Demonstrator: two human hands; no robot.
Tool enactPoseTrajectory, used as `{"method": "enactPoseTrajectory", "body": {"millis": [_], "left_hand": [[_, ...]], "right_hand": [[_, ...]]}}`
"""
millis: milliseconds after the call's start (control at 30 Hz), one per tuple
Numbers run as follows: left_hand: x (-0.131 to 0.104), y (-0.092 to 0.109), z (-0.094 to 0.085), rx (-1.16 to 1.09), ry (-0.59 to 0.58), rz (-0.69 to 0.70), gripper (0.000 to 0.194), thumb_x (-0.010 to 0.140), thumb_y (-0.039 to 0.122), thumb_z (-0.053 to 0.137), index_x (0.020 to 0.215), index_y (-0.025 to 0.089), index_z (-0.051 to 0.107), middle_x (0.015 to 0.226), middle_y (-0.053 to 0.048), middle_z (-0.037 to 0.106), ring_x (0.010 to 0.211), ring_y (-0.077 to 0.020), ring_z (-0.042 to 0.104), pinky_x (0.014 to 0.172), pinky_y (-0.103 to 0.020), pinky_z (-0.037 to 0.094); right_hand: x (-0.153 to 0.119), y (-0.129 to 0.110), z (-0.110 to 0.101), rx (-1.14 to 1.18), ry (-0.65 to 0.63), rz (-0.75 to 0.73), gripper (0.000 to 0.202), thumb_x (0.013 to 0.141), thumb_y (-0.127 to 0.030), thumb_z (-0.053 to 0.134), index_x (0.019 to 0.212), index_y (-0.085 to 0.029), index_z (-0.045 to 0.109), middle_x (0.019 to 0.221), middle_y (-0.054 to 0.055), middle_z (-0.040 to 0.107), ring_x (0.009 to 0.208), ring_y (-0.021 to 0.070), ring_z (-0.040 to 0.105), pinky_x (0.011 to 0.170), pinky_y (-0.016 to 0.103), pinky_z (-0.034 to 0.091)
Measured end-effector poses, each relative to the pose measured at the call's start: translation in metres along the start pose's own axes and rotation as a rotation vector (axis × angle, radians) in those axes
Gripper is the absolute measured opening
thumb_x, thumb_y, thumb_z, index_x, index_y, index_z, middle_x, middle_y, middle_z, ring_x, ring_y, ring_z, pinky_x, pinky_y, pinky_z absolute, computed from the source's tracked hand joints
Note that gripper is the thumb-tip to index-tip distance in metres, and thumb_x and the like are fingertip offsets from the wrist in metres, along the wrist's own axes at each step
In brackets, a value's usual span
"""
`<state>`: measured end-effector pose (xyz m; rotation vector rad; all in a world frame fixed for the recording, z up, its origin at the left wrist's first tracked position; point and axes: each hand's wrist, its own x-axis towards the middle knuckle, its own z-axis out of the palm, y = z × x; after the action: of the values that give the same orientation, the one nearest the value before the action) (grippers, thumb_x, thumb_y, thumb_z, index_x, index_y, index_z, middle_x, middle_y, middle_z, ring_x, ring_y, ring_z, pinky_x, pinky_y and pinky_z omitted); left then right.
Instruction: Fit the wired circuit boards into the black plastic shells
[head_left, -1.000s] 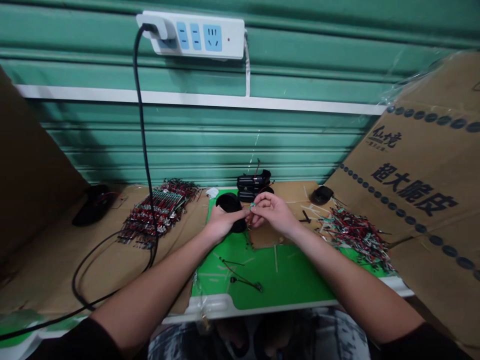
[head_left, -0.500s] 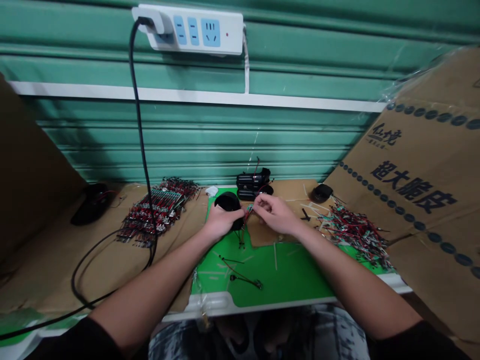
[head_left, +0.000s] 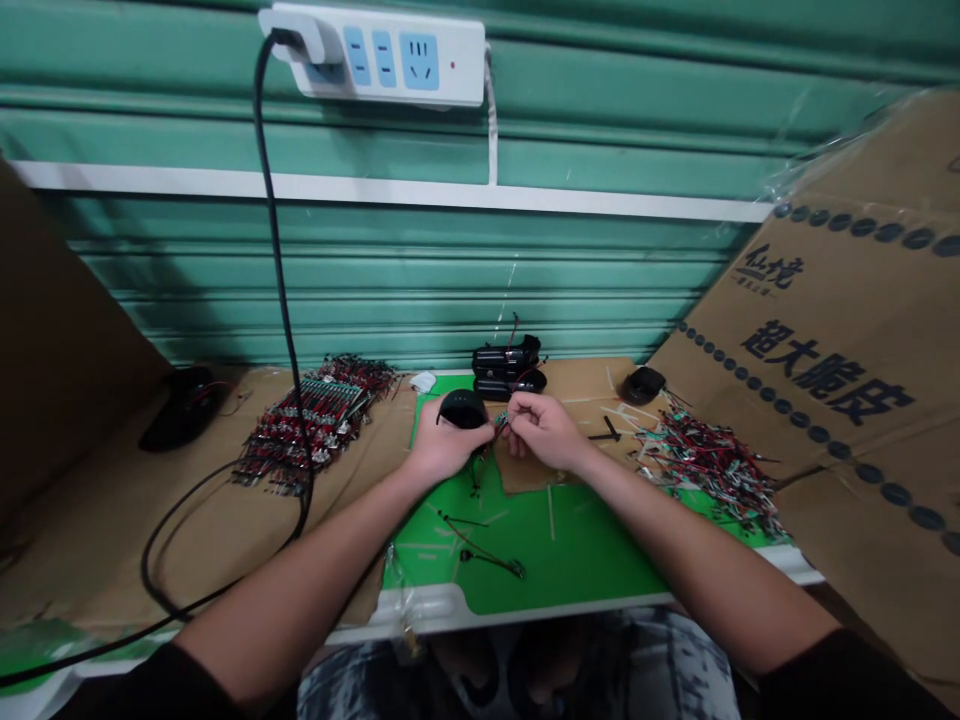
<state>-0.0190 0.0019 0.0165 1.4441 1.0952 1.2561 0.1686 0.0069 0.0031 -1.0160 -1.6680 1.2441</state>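
In my left hand (head_left: 442,442) is a black rounded plastic housing (head_left: 463,408), tilted with its hollow side toward me. My left thumb reaches toward a small wired circuit board (head_left: 501,424) beside the housing. My right hand (head_left: 541,428) has its fingers pinched on that board's right side. Thin wires (head_left: 475,480) dangle below the housing. On the green mat in front of my hands lies a loose wired part (head_left: 491,562) with a small black piece at one end. The exact contact at my fingertips is too small to make out.
Bundled wired boards (head_left: 315,420) lie at left, a loose wire pile (head_left: 712,465) at right. Black housings (head_left: 508,368) stand behind my hands, another black part (head_left: 642,384) at right, a black shell (head_left: 184,408) far left. A black cable (head_left: 277,250) hangs from a power strip (head_left: 390,55).
The black housing has turned in my left hand, so its outer rim shows more. My right hand stays close to it, fingers slightly lower and more curled.
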Motion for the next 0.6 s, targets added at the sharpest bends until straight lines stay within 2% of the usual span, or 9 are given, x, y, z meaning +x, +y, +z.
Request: {"method": "enactPoseTrajectory", "body": {"millis": [200,333,500,600], "left_hand": [[-0.0009,0.0014,-0.0009,0.009,0.014,0.023,0.013,0.061,0.021,0.082,0.066,0.017,0.071,0.069,-0.003,0.070,0.067,-0.0171,0.062,0.067,-0.027,0.050],[0.0022,0.0004,-0.0047,-0.005,-0.021,-0.057,0.012,0.060,0.022,0.082,0.067,0.017,0.072,0.070,-0.003,0.070,0.067,-0.0180,0.062,0.068,-0.028,0.051],[0.0060,-0.0035,-0.0079,0.005,-0.060,-0.132,0.014,0.058,0.020,0.080,0.072,0.017,0.078,0.075,-0.005,0.075,0.072,-0.0200,0.067,0.072,-0.029,0.054],[0.0069,-0.0080,-0.0089,0.052,-0.085,-0.173,0.011,0.058,0.020,0.079,0.069,0.016,0.078,0.073,-0.005,0.075,0.070,-0.0200,0.066,0.066,-0.028,0.053]], "right_hand": [[0.0004,0.0012,0.0038,0.063,0.005,0.016,0.008,0.079,-0.027,0.055,0.074,-0.022,0.050,0.060,-0.004,0.064,0.047,0.0128,0.061,0.044,0.022,0.047],[-0.0001,0.0005,0.0032,0.069,-0.018,0.008,0.007,0.080,-0.027,0.055,0.077,-0.022,0.051,0.062,-0.004,0.064,0.049,0.0128,0.062,0.045,0.022,0.048],[-0.0012,-0.0004,-0.0014,-0.040,-0.071,-0.006,0.003,0.080,-0.024,0.053,0.079,-0.022,0.052,0.059,-0.004,0.062,0.049,0.0126,0.058,0.047,0.021,0.043],[-0.0028,-0.0018,-0.0031,-0.102,-0.098,-0.015,0.002,0.080,-0.023,0.053,0.079,-0.022,0.052,0.057,-0.004,0.062,0.051,0.0136,0.058,0.049,0.022,0.042]]}}
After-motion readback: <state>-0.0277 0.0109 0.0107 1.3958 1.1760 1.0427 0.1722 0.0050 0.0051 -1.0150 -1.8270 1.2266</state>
